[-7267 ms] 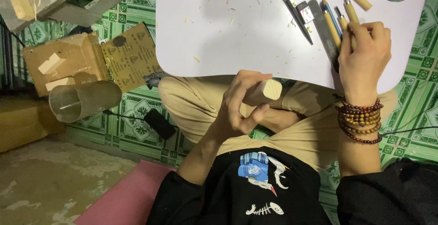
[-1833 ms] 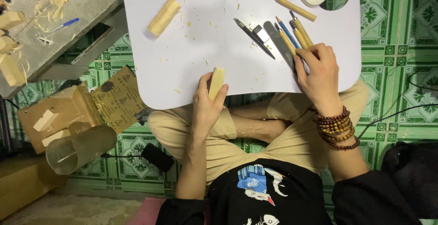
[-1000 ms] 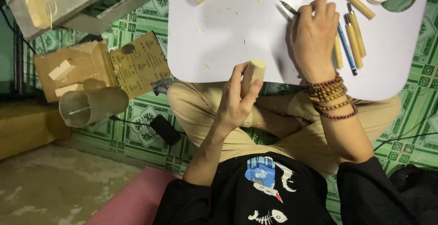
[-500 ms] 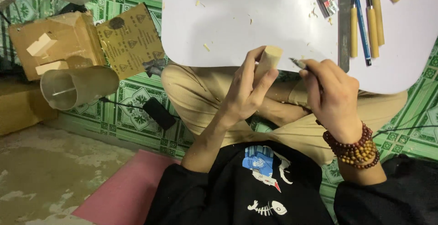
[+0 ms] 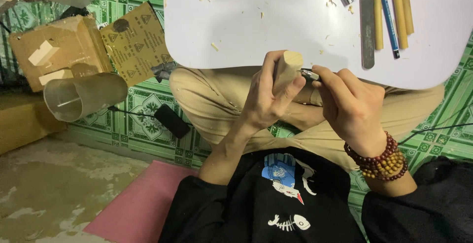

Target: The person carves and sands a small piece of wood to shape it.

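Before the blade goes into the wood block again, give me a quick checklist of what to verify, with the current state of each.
1. Left hand grips the wood block firmly: ok, fingers wrap around it.
2. Right hand holds the carving tool: ok, its metal tip sits at the block's end.
3. Left fingers clear of the tip: not ok, the thumb lies close beside it.
4. Block supported: not ok, it is held in the air over the lap, off the white table.
5. Blade sharpness and exact edge direction: cannot tell, tip too small.
6. Spare tools within reach on the table: ok.
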